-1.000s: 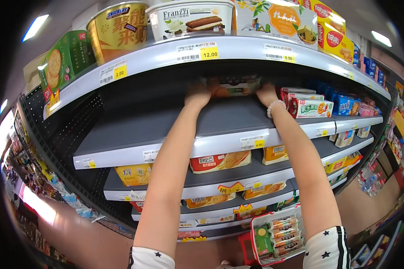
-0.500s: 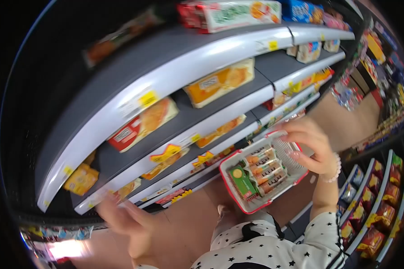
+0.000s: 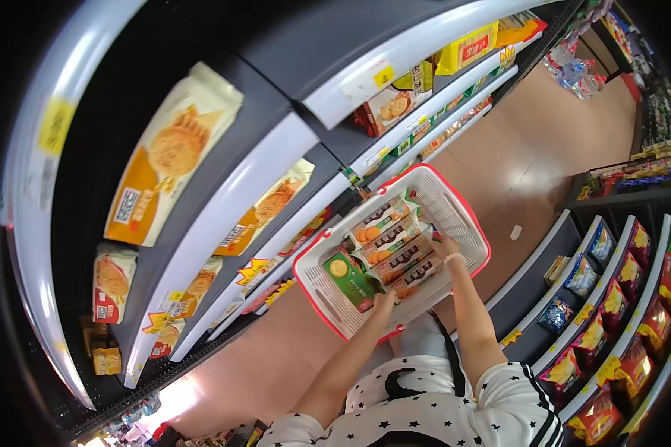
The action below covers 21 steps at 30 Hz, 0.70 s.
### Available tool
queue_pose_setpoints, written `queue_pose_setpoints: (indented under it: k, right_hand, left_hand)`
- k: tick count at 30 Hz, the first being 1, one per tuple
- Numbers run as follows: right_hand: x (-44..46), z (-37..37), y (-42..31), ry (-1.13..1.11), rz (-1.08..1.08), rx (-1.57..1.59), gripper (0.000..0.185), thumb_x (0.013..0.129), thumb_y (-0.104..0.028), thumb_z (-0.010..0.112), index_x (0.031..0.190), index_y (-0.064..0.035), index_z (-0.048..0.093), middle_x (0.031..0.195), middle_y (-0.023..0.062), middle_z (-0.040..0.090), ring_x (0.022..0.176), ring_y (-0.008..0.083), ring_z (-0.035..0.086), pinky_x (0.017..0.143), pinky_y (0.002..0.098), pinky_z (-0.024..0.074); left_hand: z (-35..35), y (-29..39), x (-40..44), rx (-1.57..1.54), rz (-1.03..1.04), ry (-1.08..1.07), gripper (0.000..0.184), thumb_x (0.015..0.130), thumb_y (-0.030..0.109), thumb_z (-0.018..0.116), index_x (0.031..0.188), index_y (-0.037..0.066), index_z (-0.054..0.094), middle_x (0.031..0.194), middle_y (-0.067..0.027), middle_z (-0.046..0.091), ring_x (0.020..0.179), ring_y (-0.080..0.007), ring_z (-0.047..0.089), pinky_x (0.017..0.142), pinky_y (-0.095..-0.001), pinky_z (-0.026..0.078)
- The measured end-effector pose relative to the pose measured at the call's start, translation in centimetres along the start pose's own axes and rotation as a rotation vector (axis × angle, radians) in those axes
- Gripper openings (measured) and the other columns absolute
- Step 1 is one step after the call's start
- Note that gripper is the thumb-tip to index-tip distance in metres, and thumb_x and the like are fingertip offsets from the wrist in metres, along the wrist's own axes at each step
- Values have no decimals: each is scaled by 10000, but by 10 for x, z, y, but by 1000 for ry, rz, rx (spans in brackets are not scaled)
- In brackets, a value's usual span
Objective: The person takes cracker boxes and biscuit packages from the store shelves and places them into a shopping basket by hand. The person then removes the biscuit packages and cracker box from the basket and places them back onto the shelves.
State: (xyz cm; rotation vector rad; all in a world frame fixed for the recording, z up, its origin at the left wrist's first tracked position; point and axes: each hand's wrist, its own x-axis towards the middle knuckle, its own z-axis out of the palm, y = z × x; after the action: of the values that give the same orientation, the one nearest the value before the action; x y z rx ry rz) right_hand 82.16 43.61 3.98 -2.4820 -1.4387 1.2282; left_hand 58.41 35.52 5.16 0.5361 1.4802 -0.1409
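A white shopping basket with a red rim is in front of my body. Inside it lie several biscuit packs side by side, with a green box at their left. My left hand is closed at the left end of the nearest pack, its fingertips partly hidden. At the packs' right ends, my right hand is closed with its fingers against the wrappers. A bead bracelet circles my right wrist.
Shelves on the left carry biscuit bags and a yellow packet. Lower right shelves hold snack bags. Bottled drinks stand on the floor beyond the aisle, where a white scrap lies.
My left hand has come from beside the shelf into the basket. My right hand has moved from the basket's rim down to the packs. The view has shifted closer along the shelves.
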Motion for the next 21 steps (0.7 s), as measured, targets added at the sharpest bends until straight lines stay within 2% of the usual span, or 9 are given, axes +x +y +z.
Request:
queue_pose_setpoints:
  k: [2, 3, 6, 7, 8, 11, 13, 16, 21]
  right_hand:
    - [11, 6, 5, 11, 142, 1, 684, 716, -413, 623, 1224, 15, 461, 1174, 254, 518, 1132, 392, 463, 951, 395, 373]
    - [7, 1, -1, -32, 249, 85, 764, 694, -428, 639, 1266, 24, 410, 1271, 263, 428, 1209, 400, 375, 1013, 395, 311]
    - [-9, -15, -10, 3, 402, 190, 798, 699, -442, 632, 1303, 7, 366, 1305, 261, 387, 1219, 413, 352, 1023, 399, 305]
    - [-17, -25, -15, -1, 361, 127, 811, 707, -453, 629, 1297, 34, 361, 1256, 267, 436, 1181, 423, 399, 1002, 403, 329]
    - [-13, -23, -5, -6, 357, 124, 811, 707, -453, 629, 1297, 34, 361, 1256, 267, 436, 1181, 423, 399, 1002, 403, 329]
    - [1, -11, 22, -337, 206, 167, 788, 725, -486, 603, 1249, 69, 408, 1199, 283, 483, 1126, 423, 456, 971, 405, 359]
    - [-3, -14, 20, -461, -158, -151, 755, 744, -520, 563, 1194, 78, 467, 1143, 292, 522, 1078, 413, 501, 942, 403, 380]
    - [-8, -12, 12, -322, 131, -106, 721, 759, -539, 529, 1160, 60, 507, 1144, 301, 517, 1092, 389, 499, 930, 404, 388]
    - [-11, -15, 10, -285, 53, -16, 681, 776, -503, 531, 1140, 73, 509, 1142, 310, 510, 1097, 392, 493, 923, 410, 392]
  left_hand:
    - [25, 0, 17, -178, -158, 570, 620, 739, 271, 602, 1133, -143, 363, 837, -191, 626, 903, -293, 598, 810, -291, 455]
    - [32, 13, 12, -345, -228, 666, 615, 705, 277, 643, 1122, -104, 400, 1209, -306, 390, 1036, -340, 522, 859, -388, 437]
    - [58, 32, -13, -570, -147, 933, 607, 717, 225, 627, 1181, -77, 377, 1270, -251, 376, 1055, -334, 511, 876, -388, 430]
    - [61, 24, -15, -446, -82, 880, 462, 747, 225, 599, 1091, -57, 474, 1109, -200, 550, 977, -304, 555, 856, -332, 432]
    - [60, 20, -14, -451, -87, 884, 462, 747, 225, 599, 1091, -57, 474, 1109, -200, 550, 977, -304, 555, 856, -332, 432]
    - [48, -23, 46, -464, -139, 525, 367, 743, 244, 604, 1001, -12, 555, 982, -129, 582, 882, -255, 549, 769, -315, 428]
    - [46, -39, 71, -465, -171, 276, 312, 741, 256, 608, 941, 17, 609, 897, -82, 604, 820, -222, 546, 710, -304, 426]
    - [47, -34, 65, -594, -84, 204, 280, 723, 242, 583, 901, 29, 615, 889, -83, 602, 831, -206, 534, 700, -289, 414]
    - [38, -1, 3, -737, 127, 26, 209, 687, 212, 545, 805, 53, 611, 840, -72, 585, 834, -177, 515, 685, -262, 396]
